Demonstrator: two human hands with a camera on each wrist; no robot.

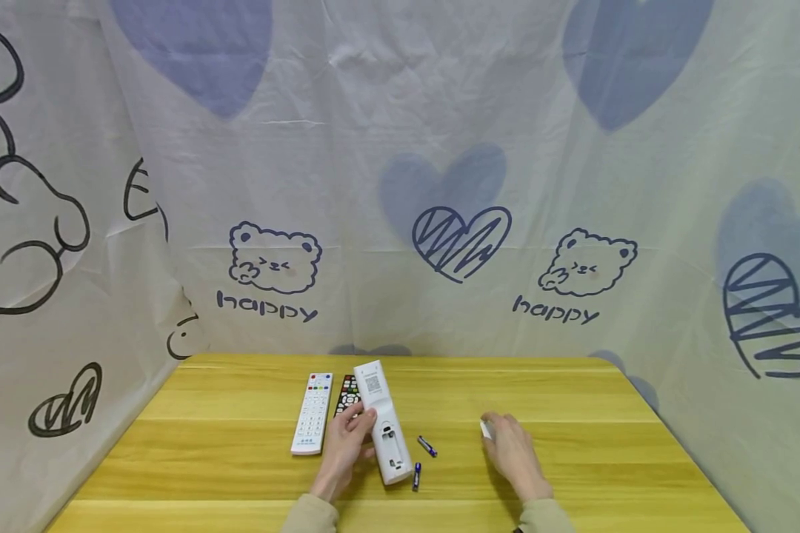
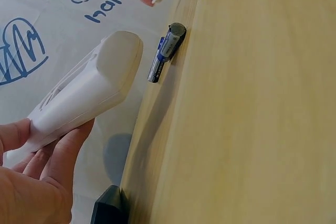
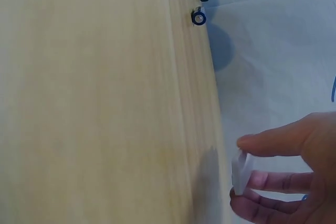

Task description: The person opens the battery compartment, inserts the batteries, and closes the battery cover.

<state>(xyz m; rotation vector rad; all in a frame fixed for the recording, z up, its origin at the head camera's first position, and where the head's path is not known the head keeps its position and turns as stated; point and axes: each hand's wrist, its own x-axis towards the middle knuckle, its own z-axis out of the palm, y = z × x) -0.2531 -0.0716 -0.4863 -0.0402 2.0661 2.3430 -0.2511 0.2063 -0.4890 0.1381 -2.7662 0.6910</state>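
My left hand (image 1: 342,448) grips a white remote control (image 1: 381,411), its back turned up toward the head camera. The battery compartment (image 1: 392,448) in its back is uncovered, and no batteries show inside. Over to the right, my right hand (image 1: 512,453) pinches a small white battery cover (image 3: 241,172) between thumb and fingers, above the table. Two dark blue and silver batteries lie between the hands: one battery (image 1: 427,446) slants on the tabletop, and the nearer battery (image 1: 416,477) lies close by the remote's lower end.
Left of the held remote, a second white remote (image 1: 312,414) lies with its buttons up. A black remote (image 1: 347,394) lies beside it, partly hidden by the left hand and the held remote. The wooden table (image 1: 607,414) ends at a printed cloth backdrop (image 1: 373,318).
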